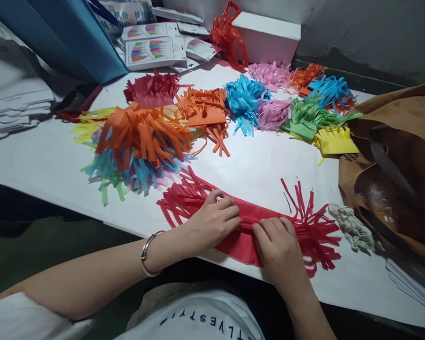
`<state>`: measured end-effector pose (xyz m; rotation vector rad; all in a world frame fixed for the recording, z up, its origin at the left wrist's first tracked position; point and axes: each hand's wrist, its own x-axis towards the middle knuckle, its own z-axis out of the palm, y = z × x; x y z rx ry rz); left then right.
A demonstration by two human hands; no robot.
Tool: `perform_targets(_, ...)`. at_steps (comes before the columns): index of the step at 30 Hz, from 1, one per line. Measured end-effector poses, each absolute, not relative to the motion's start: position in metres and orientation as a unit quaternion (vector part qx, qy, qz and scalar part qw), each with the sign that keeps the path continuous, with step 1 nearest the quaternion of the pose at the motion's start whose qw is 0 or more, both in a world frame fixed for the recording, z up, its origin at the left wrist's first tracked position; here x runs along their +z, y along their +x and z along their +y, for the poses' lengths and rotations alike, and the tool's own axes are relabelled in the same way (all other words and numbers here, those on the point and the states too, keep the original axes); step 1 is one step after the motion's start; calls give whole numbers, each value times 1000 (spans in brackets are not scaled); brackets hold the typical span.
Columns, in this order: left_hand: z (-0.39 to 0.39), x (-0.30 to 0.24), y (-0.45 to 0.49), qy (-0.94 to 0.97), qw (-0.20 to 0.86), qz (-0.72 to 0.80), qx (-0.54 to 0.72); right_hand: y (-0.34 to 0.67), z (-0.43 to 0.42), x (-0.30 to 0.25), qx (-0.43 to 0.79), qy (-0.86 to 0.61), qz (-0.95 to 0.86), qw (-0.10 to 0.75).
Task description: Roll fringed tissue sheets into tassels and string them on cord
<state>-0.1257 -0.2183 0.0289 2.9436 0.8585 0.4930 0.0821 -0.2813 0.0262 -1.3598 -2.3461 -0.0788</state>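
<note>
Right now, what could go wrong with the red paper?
The red paper could crease unevenly where both hands grip its fold. Its spread right fringe might tangle. Its left fringe lies close beside the multicoloured pile and could snag there.

In front of me a white worktop (265,158) runs up to a plain grey wall (371,40) on the far side. Low on the wall, toward the right, I see a dark patch (335,56), stain or shadow I can't tell, above a dark strip (368,79). Light whitens the middle of my worktop, while the floor (53,250), near left, lies dim and faintly greenish.
</note>
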Motion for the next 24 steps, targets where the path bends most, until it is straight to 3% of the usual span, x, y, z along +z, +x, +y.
perform_targets(7, -224, 31, -125, 921, 48, 362, 136, 111, -300, 23, -15, -551, -805, 219)
perform_targets(16, -218, 43, -109, 886, 50, 460, 28, 89, -289, 33, -87, -679, -718, 125)
perform_targets(19, -217, 42, -109, 883, 55, 464, 37, 87, -287, 36, -101, -633, -745, 184)
perform_targets(24, -218, 38, -113, 907, 49, 406, 98, 83, -282, 31, 3, -520, -826, 219)
